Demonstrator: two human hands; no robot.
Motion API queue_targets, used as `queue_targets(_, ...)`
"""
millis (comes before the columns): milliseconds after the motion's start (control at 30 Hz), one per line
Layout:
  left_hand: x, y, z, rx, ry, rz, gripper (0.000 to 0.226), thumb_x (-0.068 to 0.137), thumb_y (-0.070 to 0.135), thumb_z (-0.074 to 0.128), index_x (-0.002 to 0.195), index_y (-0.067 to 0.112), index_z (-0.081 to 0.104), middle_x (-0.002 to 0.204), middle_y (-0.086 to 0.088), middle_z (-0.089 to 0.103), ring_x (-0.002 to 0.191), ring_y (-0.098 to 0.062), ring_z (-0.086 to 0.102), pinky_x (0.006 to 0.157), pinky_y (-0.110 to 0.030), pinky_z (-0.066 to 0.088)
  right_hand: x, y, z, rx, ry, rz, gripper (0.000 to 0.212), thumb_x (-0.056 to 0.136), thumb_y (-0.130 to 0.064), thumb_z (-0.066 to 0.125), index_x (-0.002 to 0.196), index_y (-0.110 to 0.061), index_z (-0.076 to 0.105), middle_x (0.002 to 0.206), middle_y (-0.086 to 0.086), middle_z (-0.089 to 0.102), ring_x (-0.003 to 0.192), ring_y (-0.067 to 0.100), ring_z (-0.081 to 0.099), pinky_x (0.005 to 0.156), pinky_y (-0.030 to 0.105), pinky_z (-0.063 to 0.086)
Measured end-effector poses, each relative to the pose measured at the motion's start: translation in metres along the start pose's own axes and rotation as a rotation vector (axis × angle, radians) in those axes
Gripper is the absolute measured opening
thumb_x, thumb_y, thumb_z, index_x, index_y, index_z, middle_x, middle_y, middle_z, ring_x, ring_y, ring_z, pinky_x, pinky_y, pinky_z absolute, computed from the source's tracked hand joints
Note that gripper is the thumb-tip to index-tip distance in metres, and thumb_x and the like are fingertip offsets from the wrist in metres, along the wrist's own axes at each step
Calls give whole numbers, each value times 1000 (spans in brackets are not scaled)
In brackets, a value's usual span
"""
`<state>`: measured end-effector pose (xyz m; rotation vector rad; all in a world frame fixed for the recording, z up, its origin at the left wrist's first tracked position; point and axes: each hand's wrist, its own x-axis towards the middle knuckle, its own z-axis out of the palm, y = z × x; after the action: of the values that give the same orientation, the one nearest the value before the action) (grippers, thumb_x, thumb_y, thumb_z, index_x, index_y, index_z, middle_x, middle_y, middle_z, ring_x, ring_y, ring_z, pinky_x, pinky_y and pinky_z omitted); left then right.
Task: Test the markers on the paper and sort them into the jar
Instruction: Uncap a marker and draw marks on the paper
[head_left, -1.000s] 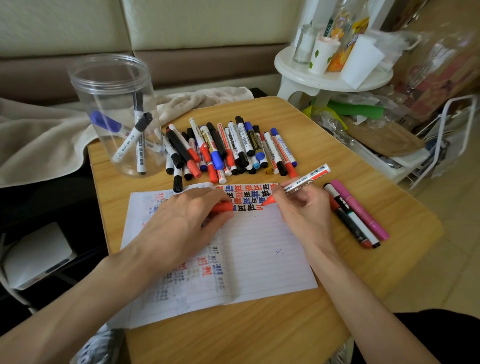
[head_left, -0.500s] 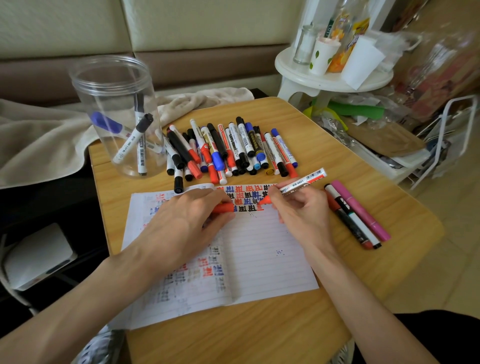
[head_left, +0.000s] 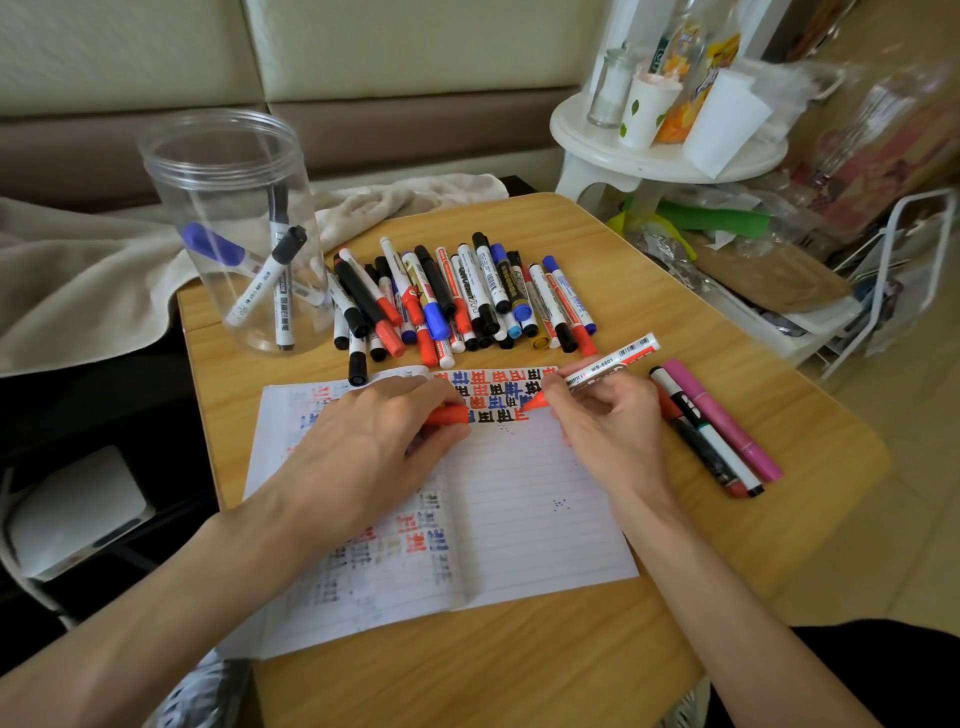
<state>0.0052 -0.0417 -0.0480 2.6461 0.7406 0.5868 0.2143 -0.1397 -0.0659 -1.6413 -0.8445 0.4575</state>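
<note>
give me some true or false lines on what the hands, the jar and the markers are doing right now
1. The right hand holds a red-tipped marker with its tip on the paper. True.
2. The jar has nothing in it. False: a few capped markers stand inside it.
3. The left hand holds a red cap. True.
4. The pink marker lies in the pile behind the paper. False: it lies to the right of the right hand, beside two other markers and apart from the pile.
</note>
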Motion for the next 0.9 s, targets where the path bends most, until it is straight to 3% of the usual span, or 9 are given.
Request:
queue_targets(233,0,-1,0,8,-5,2,31,98,51,46,111,28,62,99,12,65,85,-13,61,70,-36,54,0,2,0,-43,-12,-4,8,93,-13,76,85,-13,76,59,-18,68,56,-2,63,55,14,46)
queue_targets(367,-1,-1,0,11,-3,3,32,98,50,46,112,27,63,99,11,66,85,-14,61,70,-37,54,0,2,0,-47,-13,22,5,90,-10,76,86,-13,77,78,-11,79,73,4,75,60,17,52)
queue_targets(533,0,1,0,9,-7,3,32,98,50,46,113,27,63,101,11,66,87,-13,62,72,-38,55,1,1,-1,-20,13,37,11,94,-13,75,84,-9,74,60,-17,69,54,-3,63,51,11,43)
queue_targets(667,0,0,0,19,-6,1,32,99,51,45,112,27,62,100,11,66,86,-13,61,71,-38,55,1,0,0,-32,13,29,14,95,-15,74,83,-9,73,57,-19,66,53,-4,61,51,11,43)
queue_targets(800,0,0,-1,20,-10,1,34,100,52,42,111,27,62,99,11,65,85,-14,61,69,-37,54,0,-1,0,-53,7,23,9,94,-15,75,87,-9,75,63,-16,70,58,-2,65,53,12,45)
queue_targets(900,-1,1,-1,5,-3,-4,35,101,53,42,108,27,64,97,13,68,79,-11,59,66,-31,49,0,-2,-1,-61,5,38,4,90,-10,75,87,-11,76,77,-11,78,73,4,75,59,16,53)
